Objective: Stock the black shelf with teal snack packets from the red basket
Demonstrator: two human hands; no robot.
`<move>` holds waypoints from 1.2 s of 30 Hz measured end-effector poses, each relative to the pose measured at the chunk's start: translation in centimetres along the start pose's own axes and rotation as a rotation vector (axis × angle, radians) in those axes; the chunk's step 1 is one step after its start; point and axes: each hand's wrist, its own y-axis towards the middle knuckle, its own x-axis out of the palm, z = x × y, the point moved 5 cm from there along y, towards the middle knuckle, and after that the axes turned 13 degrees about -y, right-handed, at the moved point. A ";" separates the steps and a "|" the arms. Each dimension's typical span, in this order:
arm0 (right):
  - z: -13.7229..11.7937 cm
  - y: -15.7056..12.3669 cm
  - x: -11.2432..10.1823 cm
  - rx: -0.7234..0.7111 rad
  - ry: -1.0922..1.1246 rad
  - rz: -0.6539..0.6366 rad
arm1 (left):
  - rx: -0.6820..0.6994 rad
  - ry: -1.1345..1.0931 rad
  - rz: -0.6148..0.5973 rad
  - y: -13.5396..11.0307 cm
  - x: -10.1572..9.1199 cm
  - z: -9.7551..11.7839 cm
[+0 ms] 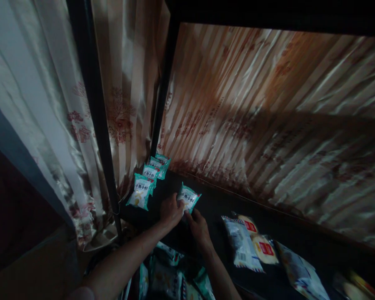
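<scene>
Between my two hands is a teal and white snack bag (189, 196), held upright above the dark shelf. My left hand (171, 211) grips its left side, the thumb over the front. At the lower right edge, my right hand (198, 225) has its fingers closed on the same bag. To the left, a row of matching snack bags (140, 192) stands one behind another along the shelf's left end. Below my forearms, more teal packets (165, 277) lie in a container whose shape is mostly hidden.
On the black shelf (212, 208) to the right lie a white and blue packet (242, 243), round items in clear wrap with red labels (265, 249) and another packet (301, 271). Dark posts (96, 108) and patterned curtains (237, 104) enclose the left and back.
</scene>
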 end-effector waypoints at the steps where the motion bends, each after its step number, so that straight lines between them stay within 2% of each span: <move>1: 0.0 0.5 0.2 0.000 -0.016 -0.004 | 0.003 0.034 0.001 0.5 0.0 0.1; 6: 0.2 2.7 1.0 0.018 -0.082 -0.033 | 0.035 0.103 0.023 2.4 -0.1 0.0; 13: 0.7 5.8 2.1 0.020 -0.105 -0.009 | 0.012 -0.003 -0.009 4.2 0.3 -1.0; 20: 0.5 8.7 2.6 0.029 -0.125 0.039 | 0.042 -0.124 0.029 5.6 0.2 -1.4; 28: -0.5 11.3 3.1 0.019 -0.166 0.057 | 0.155 -0.272 0.044 7.4 0.3 -2.4; 32: -1.2 12.4 3.8 -0.005 -0.189 0.049 | 0.164 -0.322 0.072 8.3 0.4 -3.4; 36: -1.9 13.1 4.7 -0.022 -0.205 0.034 | 0.168 -0.328 0.116 8.9 -0.4 -3.8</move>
